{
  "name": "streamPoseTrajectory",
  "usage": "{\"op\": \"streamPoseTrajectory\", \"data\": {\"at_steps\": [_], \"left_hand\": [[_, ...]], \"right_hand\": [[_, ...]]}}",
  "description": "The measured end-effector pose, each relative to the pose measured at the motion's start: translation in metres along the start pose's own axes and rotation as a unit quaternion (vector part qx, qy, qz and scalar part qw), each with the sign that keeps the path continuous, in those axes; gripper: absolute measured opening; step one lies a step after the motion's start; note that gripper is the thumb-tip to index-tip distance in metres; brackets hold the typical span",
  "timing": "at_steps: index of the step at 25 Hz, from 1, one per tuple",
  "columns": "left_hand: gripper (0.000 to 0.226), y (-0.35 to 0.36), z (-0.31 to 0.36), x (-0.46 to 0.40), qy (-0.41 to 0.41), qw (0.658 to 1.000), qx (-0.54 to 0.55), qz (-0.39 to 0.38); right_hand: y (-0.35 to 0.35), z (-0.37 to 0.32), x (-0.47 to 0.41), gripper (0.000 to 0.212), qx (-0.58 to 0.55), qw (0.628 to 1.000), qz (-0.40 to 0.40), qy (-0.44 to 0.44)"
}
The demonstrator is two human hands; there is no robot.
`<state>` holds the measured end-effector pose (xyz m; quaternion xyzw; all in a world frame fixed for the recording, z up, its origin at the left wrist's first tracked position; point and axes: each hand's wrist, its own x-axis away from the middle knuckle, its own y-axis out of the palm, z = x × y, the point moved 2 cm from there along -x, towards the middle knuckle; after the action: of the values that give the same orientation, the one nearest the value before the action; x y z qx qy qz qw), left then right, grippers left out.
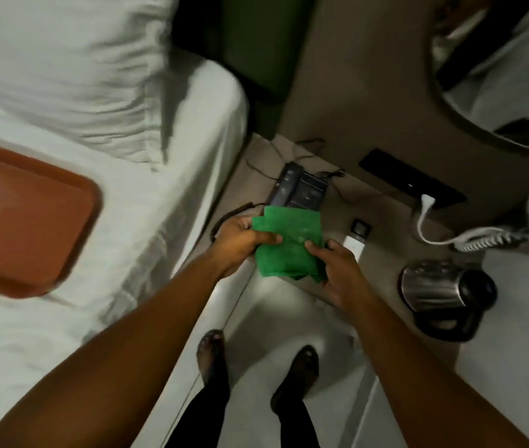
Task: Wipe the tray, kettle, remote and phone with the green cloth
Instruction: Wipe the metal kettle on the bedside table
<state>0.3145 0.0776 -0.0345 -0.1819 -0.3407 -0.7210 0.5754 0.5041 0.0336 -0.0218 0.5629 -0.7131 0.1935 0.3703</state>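
Both of my hands hold a folded green cloth (289, 242) in front of me, over the near edge of a bedside shelf. My left hand (240, 240) grips its left edge and my right hand (337, 270) grips its right side. Just beyond the cloth a dark desk phone (298, 187) lies on the shelf, its near end hidden by the cloth. A steel kettle (441, 289) with a black base stands to the right. The brown tray (27, 218) rests on the white bed at the left. A thin white object (355, 245), perhaps the remote, lies next to my right hand.
The white bed (127, 156) with a pillow fills the left side. A black wall socket strip (412, 182) with a white plug and coiled cord (483, 240) is at the right. My feet stand on the pale floor (266, 318) below.
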Motion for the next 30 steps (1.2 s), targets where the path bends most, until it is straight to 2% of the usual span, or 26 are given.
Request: {"op": "streamPoseTrajectory", "data": {"at_steps": [5, 7, 8, 10, 12, 13, 15, 17, 19, 20, 22, 23, 24, 27, 30], "left_hand": [[0.048, 0.120, -0.065, -0.042, -0.079, 0.993, 0.023, -0.080], [0.043, 0.162, -0.089, -0.056, -0.086, 0.995, 0.013, -0.048], [0.037, 0.180, -0.102, -0.064, -0.086, 0.996, 0.001, -0.026], [0.024, 0.214, -0.124, -0.077, -0.093, 0.996, -0.017, 0.003], [0.017, 0.242, -0.144, -0.091, -0.094, 0.995, -0.030, 0.025], [0.017, 0.254, -0.151, -0.098, -0.087, 0.995, -0.039, 0.034], [0.020, 0.281, -0.162, -0.111, -0.067, 0.995, -0.057, 0.052], [0.025, 0.305, -0.169, -0.126, -0.051, 0.994, -0.062, 0.075], [0.022, 0.324, -0.177, -0.145, -0.052, 0.996, -0.025, 0.072], [0.019, 0.330, -0.181, -0.155, -0.069, 0.996, 0.031, 0.047], [0.035, 0.343, -0.187, -0.170, -0.135, 0.974, 0.181, -0.012], [0.042, 0.350, -0.191, -0.176, -0.146, 0.968, 0.202, -0.016], [0.042, 0.359, -0.195, -0.184, -0.139, 0.971, 0.196, -0.011], [0.026, 0.386, -0.191, -0.201, -0.050, 0.995, 0.083, 0.027], [0.023, 0.399, -0.181, -0.189, 0.007, 0.996, 0.088, -0.029]], "right_hand": [[-0.121, 0.014, 0.001, 0.023, -0.020, 0.997, 0.070, -0.006], [-0.162, 0.012, 0.003, 0.022, 0.055, 0.991, 0.115, -0.034], [-0.185, 0.010, 0.003, 0.023, 0.129, 0.978, 0.153, -0.063], [-0.237, 0.000, 0.008, 0.027, 0.293, 0.905, 0.267, -0.155], [-0.286, -0.018, 0.010, 0.030, 0.361, 0.821, 0.361, -0.256], [-0.307, -0.028, 0.005, 0.034, 0.370, 0.798, 0.383, -0.282], [-0.343, -0.046, -0.018, 0.041, 0.411, 0.772, 0.398, -0.276], [-0.364, -0.053, -0.045, 0.044, 0.453, 0.764, 0.392, -0.239], [-0.375, -0.047, -0.064, 0.046, 0.436, 0.768, 0.413, -0.222], [-0.377, -0.043, -0.068, 0.048, 0.414, 0.771, 0.427, -0.225], [-0.382, -0.037, -0.074, 0.051, 0.385, 0.785, 0.426, -0.231], [-0.384, -0.035, -0.077, 0.051, 0.382, 0.792, 0.417, -0.228], [-0.386, -0.034, -0.079, 0.051, 0.382, 0.797, 0.410, -0.226], [-0.388, -0.034, -0.083, 0.051, 0.378, 0.798, 0.413, -0.225], [-0.385, -0.033, -0.080, 0.051, 0.379, 0.799, 0.407, -0.230]]}}
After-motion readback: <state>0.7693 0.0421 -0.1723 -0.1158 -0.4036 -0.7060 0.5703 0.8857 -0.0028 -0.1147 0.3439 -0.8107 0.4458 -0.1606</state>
